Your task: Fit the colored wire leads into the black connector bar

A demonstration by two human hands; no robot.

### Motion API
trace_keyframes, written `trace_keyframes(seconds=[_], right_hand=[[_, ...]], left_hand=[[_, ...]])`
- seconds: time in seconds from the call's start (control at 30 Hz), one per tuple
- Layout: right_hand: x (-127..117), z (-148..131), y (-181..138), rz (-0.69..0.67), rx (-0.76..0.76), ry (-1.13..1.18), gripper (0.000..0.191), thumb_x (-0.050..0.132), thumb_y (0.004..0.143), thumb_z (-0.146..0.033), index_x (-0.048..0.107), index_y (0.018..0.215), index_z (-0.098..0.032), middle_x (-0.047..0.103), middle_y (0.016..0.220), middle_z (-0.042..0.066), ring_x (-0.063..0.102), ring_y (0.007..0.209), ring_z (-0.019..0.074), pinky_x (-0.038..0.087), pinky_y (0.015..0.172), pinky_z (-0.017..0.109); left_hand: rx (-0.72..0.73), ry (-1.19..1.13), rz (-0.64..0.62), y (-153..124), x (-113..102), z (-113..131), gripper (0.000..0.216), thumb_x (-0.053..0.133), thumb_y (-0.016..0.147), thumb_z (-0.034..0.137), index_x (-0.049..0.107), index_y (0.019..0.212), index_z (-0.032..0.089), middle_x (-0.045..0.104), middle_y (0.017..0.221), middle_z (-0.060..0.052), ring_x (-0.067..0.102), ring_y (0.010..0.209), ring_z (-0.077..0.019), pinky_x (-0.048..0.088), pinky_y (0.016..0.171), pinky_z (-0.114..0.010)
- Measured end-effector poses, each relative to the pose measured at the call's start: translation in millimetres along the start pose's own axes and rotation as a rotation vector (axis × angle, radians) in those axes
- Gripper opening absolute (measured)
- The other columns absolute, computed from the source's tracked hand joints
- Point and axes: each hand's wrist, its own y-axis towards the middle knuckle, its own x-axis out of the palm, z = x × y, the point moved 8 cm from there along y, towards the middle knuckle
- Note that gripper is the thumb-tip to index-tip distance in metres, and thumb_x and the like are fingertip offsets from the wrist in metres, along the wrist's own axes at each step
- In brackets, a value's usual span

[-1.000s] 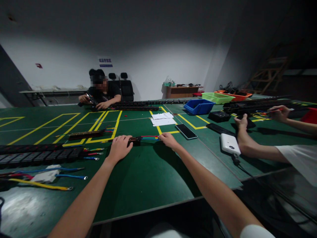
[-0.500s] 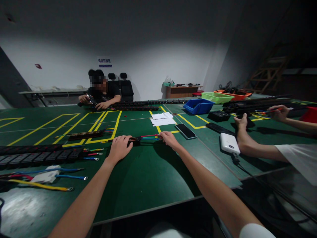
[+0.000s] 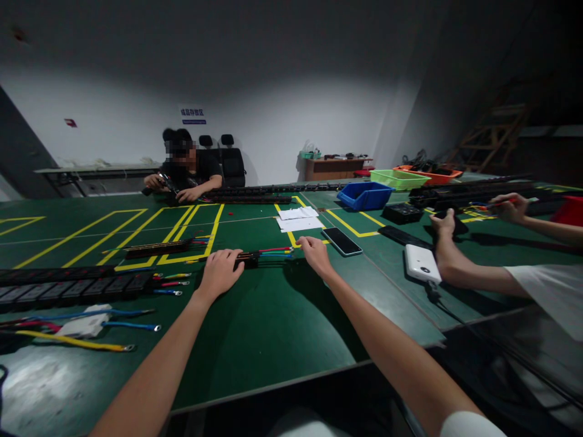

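Observation:
A slim black wire harness (image 3: 251, 257) with red, yellow-green and blue leads (image 3: 276, 251) lies on the green table in front of me. My left hand (image 3: 221, 272) lies over its left part, fingers around it and thumb on the near side. The leads point right and end in small metal lugs. Just right of these lugs is my right hand (image 3: 315, 255), its fingers bent, a little apart and holding nothing; a narrow gap separates it from the leads. A similar harness (image 3: 157, 247) rests farther left.
At left are black socket strips (image 3: 82, 286) and cables with a white block (image 3: 86, 321). A phone (image 3: 342, 241), papers (image 3: 300, 223), a blue bin (image 3: 365, 195) and a white power bank (image 3: 421, 263) stand ahead and right. Co-workers' hands (image 3: 444, 224) are at right, another person (image 3: 184, 164) across.
My right hand has let go of the lead ends and moved slightly right, off the lugs. My left hand has stayed on the harness.

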Motion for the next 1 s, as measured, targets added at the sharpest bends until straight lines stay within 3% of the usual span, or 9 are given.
trace_keyframes(seconds=[0.2, 0.33, 0.53, 0.87, 1.0], right_hand=[[14, 9, -1, -0.115, 0.068, 0.104, 0.050, 0.044, 0.092, -0.051, 0.078, 0.084, -0.014, 0.071, 0.078, 0.007, 0.056, 0.060, 0.0159, 0.037, 0.055, 0.026], [8, 10, 0, -0.044, 0.056, 0.120, 0.046, 0.047, 0.091, -0.050, 0.077, 0.094, -0.015, 0.070, 0.079, 0.005, 0.055, 0.061, 0.0159, 0.037, 0.054, 0.025], [13, 11, 1, -0.091, 0.042, 0.021, 0.051, 0.043, 0.095, -0.049, 0.078, 0.081, -0.014, 0.069, 0.072, 0.006, 0.057, 0.060, 0.0162, 0.039, 0.057, 0.025], [17, 18, -3, -0.112, 0.235, 0.378, 0.045, 0.050, 0.092, -0.048, 0.076, 0.087, -0.012, 0.069, 0.082, 0.008, 0.049, 0.052, 0.0097, 0.033, 0.041, 0.020], [13, 15, -5, -0.075, 0.249, 0.379, 0.041, 0.053, 0.092, -0.046, 0.076, 0.093, -0.012, 0.068, 0.082, 0.007, 0.048, 0.051, 0.0087, 0.033, 0.040, 0.019]], left_hand=[[0.002, -0.001, 0.013, 0, -1, -1, 0.049, 0.043, 0.098, 0.043, 0.062, 0.134, 0.017, 0.069, 0.128, -0.013, 0.061, 0.121, -0.0299, 0.044, 0.109, -0.052], [-0.002, -0.003, 0.003, -1, 1, -1, 0.049, 0.043, 0.098, 0.044, 0.062, 0.135, 0.018, 0.069, 0.128, -0.013, 0.061, 0.122, -0.0297, 0.044, 0.110, -0.052], [-0.007, -0.014, -0.003, 0, 2, -2, 0.049, 0.043, 0.098, 0.044, 0.061, 0.135, 0.018, 0.068, 0.129, -0.013, 0.061, 0.123, -0.0295, 0.043, 0.110, -0.052], [0.001, -0.009, 0.017, 0, -1, -1, 0.048, 0.042, 0.098, 0.044, 0.062, 0.134, 0.019, 0.069, 0.127, -0.013, 0.061, 0.121, -0.0305, 0.044, 0.107, -0.052], [-0.003, -0.017, 0.006, -1, -1, -1, 0.048, 0.043, 0.097, 0.044, 0.062, 0.134, 0.020, 0.069, 0.128, -0.012, 0.061, 0.122, -0.0304, 0.044, 0.108, -0.052]])
